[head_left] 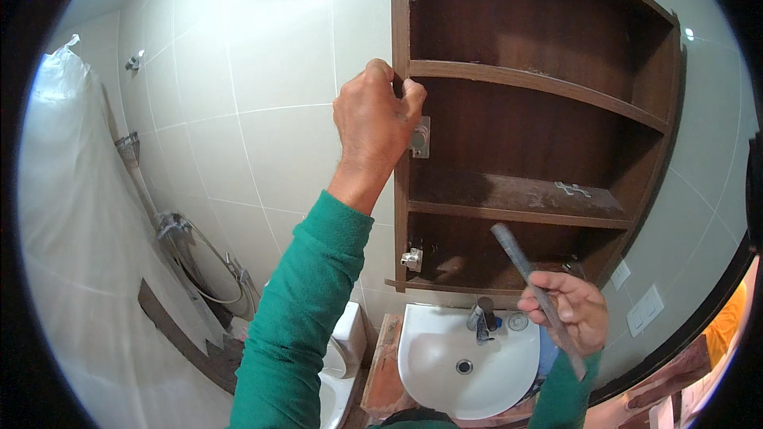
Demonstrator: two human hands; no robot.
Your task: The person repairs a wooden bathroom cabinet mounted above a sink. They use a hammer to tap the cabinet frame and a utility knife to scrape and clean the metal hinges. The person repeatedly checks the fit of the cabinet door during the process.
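My left hand [373, 115] is closed around the left side panel of an open brown wooden wall cabinet [532, 81], just below its upper shelf. The thumb lies on the front edge, and the other fingers are partly hidden. A metal hinge [420, 139] is fixed to the panel right beside that thumb. In my right hand [574, 311] is a long, narrow, flat grey bar [517, 250], pinched between thumb and fingers and slanting up to the left. This hand is above the right side of the sink, in front of the cabinet's lower right part.
A white washbasin [433, 357] with a tap [482, 319] sits under the cabinet. Small metal hardware [572, 189] lies on the lower shelf. White plastic sheeting [79, 214] hangs at the left, near a shower hose [214, 298]. A toilet [342, 349] stands left of the basin.
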